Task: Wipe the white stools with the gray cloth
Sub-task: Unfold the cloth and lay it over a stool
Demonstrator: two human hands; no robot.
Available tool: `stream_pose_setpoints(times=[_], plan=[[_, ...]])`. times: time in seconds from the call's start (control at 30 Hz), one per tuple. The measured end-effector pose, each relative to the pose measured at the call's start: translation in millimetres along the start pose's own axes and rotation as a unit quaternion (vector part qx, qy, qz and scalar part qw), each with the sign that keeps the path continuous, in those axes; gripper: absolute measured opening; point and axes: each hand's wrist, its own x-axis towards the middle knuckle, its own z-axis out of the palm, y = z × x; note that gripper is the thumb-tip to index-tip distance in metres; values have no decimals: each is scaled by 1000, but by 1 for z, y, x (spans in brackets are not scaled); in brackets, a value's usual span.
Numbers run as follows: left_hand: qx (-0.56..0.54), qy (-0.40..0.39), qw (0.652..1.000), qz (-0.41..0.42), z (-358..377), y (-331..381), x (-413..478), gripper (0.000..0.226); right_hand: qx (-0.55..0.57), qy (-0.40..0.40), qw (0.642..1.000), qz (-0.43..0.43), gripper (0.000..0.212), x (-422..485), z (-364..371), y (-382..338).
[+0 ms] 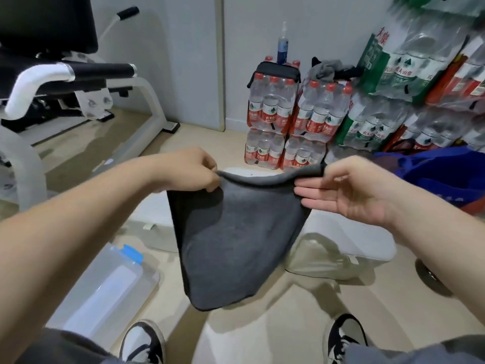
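left hand (195, 169): fingers (210, 179) curled, pinching the top left corner of the gray cloth (236, 232)
right hand (349, 187): thumb clamps the top right corner against nearly straight fingers
gray cloth: hangs spread between both hands, above the floor (301, 298)
white stools (153, 208): low, behind the cloth, partly hidden
backdrop: packs of bottled water (296, 122) stacked at the wall (249, 35)

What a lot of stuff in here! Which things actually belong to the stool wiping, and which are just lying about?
For the job:
- gray cloth, held up by its top edge between left hand and right hand
- white stools behind it

Just lying about:
- packs of bottled water
- spray bottle
- exercise machine
- clear jug
- blue bag
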Motion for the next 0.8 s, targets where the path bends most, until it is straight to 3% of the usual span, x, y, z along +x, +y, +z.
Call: stream_pose_setpoints(times=[0.1, 0.2, 0.37, 0.57, 0.63, 0.73, 0.8], plan=[[96, -1, 995, 9, -5, -12, 59, 6, -61, 34, 998, -5, 18, 67, 9, -3], [174, 73, 982, 15, 2, -24, 112, 16, -45, 63, 997, -20, 16, 131, 15, -8], [133, 194, 972, 17, 34, -41, 158, 24, 7, 96, 993, -70, 26, 189, 10, 18], [34, 180, 981, 67, 70, -57, 143, 16, -139, 71, 987, -37, 20, 177, -15, 39], [65, 170, 979, 89, 77, -64, 125, 13, -233, 42, 972, -13, 22, 174, -21, 45], [184, 130, 970, 93, 88, -67, 92, 23, -334, -19, 942, 13, 6, 169, -31, 55], [234, 104, 961, 104, 99, -69, 73, 25, -361, -43, 931, 37, 23, 168, -38, 59]])
